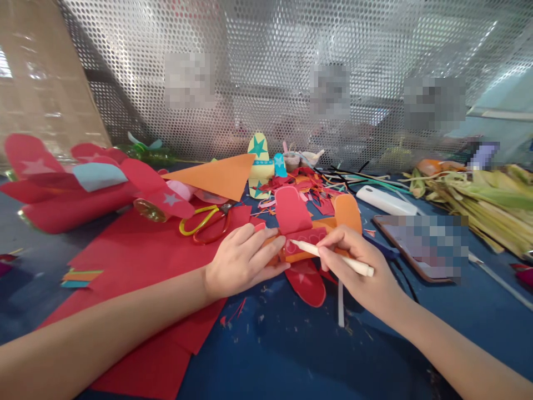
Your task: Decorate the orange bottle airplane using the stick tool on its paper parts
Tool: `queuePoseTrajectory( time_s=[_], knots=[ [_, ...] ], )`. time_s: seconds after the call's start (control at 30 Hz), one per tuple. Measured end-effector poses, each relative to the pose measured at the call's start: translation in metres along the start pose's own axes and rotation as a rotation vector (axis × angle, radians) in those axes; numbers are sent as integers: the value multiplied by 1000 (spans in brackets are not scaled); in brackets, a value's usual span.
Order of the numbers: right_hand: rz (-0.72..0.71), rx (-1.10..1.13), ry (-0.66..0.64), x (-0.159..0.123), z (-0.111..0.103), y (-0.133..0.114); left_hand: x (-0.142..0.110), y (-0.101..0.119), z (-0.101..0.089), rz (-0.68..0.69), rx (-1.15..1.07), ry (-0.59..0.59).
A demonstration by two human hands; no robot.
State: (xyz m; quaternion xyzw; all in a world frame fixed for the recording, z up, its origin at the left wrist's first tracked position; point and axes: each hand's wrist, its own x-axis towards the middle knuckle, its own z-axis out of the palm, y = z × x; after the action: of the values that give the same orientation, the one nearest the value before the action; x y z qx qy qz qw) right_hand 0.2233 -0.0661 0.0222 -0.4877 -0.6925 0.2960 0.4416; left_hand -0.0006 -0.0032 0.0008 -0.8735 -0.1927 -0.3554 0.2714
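A small paper plane (300, 233), orange in the body with red wings and an orange tail fin, lies on the blue table (291, 344). My left hand (244, 261) rests on its left end, fingers together and pressing it down. My right hand (353, 266) pinches a white pen (333, 257) whose tip touches the red band on the plane's body, where small white loops are drawn.
Red paper sheets (137, 266) lie under my left arm. Yellow-and-red scissors (206, 222), an orange paper triangle (216, 175) and a large red paper plane (79, 189) sit to the left. A phone (420, 244), a white case (385, 201), paper scraps and dried leaves (487, 200) lie to the right.
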Motion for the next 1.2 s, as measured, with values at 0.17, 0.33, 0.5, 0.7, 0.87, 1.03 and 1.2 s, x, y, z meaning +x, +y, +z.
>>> queuePoseTrajectory(
  time_s=[0.17,0.33,0.5,0.7,0.87,1.03,1.2],
  knots=[
    [5,-8,11,0,0,0,0,0,0,2,5,-2],
    [14,-25,11,0,0,-1,0,-1,0,7,5,6],
    [4,-16,7,0,-1,-2,1,0,-1,3,2,-3],
    [-6,-33,20,2,-2,-3,1,0,-1,5,8,0],
    [-1,-48,6,2,-1,-2,1,0,-1,5,5,3],
    [-20,-58,14,2,-1,-2,0,0,-1,1,-3,-11],
    [-16,-56,17,2,-1,0,0,0,0,-1,-1,-5]
  ],
)
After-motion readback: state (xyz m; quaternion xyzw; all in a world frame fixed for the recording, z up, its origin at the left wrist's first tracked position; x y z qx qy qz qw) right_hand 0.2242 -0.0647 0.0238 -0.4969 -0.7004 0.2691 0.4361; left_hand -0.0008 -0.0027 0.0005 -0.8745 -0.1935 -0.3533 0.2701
